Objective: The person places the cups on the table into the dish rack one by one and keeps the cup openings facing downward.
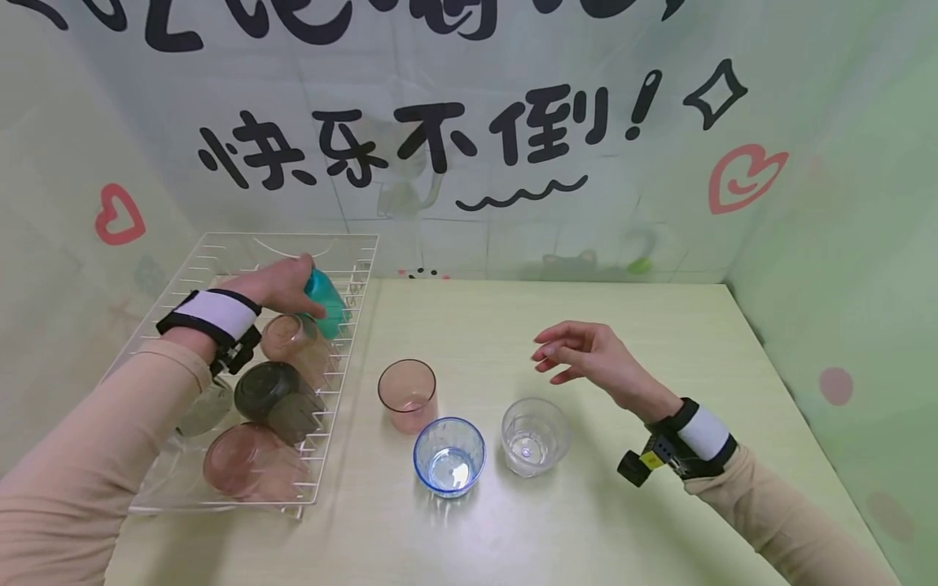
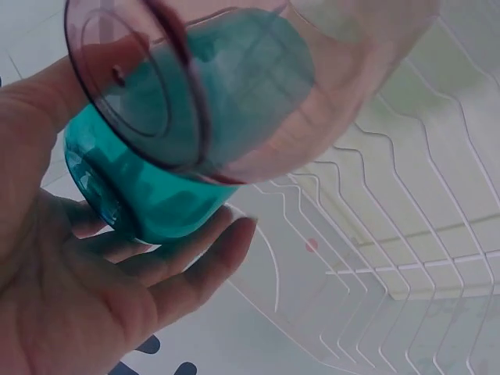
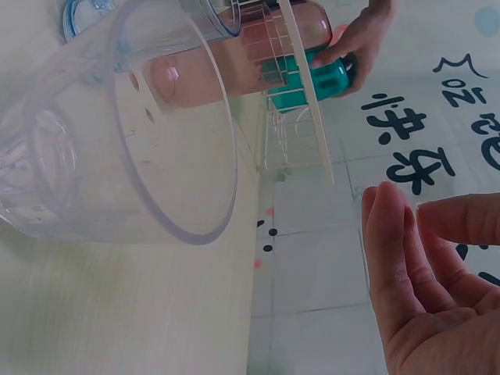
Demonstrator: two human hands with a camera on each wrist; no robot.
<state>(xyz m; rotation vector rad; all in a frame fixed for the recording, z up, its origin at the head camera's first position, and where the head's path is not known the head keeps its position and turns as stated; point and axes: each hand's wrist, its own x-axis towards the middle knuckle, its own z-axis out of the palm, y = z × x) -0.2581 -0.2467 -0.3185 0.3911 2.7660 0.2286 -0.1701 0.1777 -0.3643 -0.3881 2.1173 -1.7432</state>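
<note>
At the far right corner of the white wire rack, my left hand point(image 1: 282, 285) grips a teal glass point(image 1: 327, 303) between thumb and fingers. The teal glass point(image 2: 148, 187) lies tilted in the left wrist view, partly behind a pinkish glass point(image 2: 336, 117) close to the camera. That pinkish glass point(image 1: 293, 335) rests in the rack just in front of my left hand. My right hand point(image 1: 597, 362) hovers over the table with fingers loosely bent and nothing in them. Nearest to it stands a clear glass point(image 1: 535, 437), upright; it looms large in the right wrist view.
The wire rack point(image 1: 327, 439) also holds a dark grey glass point(image 1: 274, 399), a reddish glass point(image 1: 245, 462) and a clear one point(image 1: 208, 409) partly under my left arm. An upright pink glass point(image 1: 408, 395) and a blue-rimmed glass point(image 1: 449, 457) stand on the table point(image 1: 513, 529) between rack and clear glass.
</note>
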